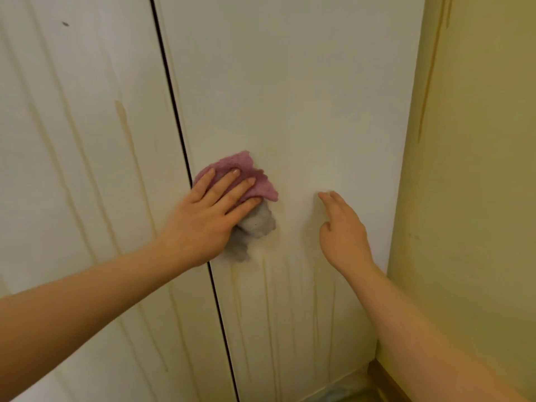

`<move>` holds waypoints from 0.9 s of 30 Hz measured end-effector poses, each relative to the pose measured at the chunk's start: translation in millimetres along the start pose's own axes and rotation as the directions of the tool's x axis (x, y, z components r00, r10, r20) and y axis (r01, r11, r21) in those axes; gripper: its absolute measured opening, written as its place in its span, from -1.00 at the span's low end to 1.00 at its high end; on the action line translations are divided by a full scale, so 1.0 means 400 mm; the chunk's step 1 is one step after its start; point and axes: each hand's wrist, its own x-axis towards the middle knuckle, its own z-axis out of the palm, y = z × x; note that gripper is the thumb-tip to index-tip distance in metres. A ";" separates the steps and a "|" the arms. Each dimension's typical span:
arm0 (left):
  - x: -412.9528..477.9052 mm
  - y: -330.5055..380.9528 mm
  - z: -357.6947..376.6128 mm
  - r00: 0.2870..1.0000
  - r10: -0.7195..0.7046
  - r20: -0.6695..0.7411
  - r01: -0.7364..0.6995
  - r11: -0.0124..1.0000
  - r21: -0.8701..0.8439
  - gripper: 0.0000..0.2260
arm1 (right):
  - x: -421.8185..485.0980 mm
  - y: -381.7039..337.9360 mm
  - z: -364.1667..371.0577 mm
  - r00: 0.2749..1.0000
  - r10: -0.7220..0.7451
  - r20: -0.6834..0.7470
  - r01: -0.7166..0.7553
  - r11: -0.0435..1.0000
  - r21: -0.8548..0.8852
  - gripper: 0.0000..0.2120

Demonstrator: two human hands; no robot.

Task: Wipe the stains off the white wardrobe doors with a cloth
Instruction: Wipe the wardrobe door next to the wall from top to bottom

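Cloth (pixel 262 185) – pink on top, grey part bunched below, crumpled. It sits flat against the right door (pixel 304 82), just right of the dark gap (pixel 174 97) between the doors, pinned under the left hand (pixel 203 221), fingers straight. Both doors are white, flat panels, closed. Left door (pixel 72 169): long yellowish drip streaks (pixel 123 120) run top to bottom over most of it, plus one small dark speck (pixel 65 24) near the top. Right door: upper part looks clean – faint yellow streaks (pixel 268 303) start just below the cloth and run down toward the bottom edge.
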 end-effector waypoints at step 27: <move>-0.132 0.169 0.067 0.989 -0.146 -0.024 0.146 0.989 -0.004 -0.46 | -0.053 -0.003 0.046 0.990 0.120 0.080 -0.120 0.993 -0.015 -0.40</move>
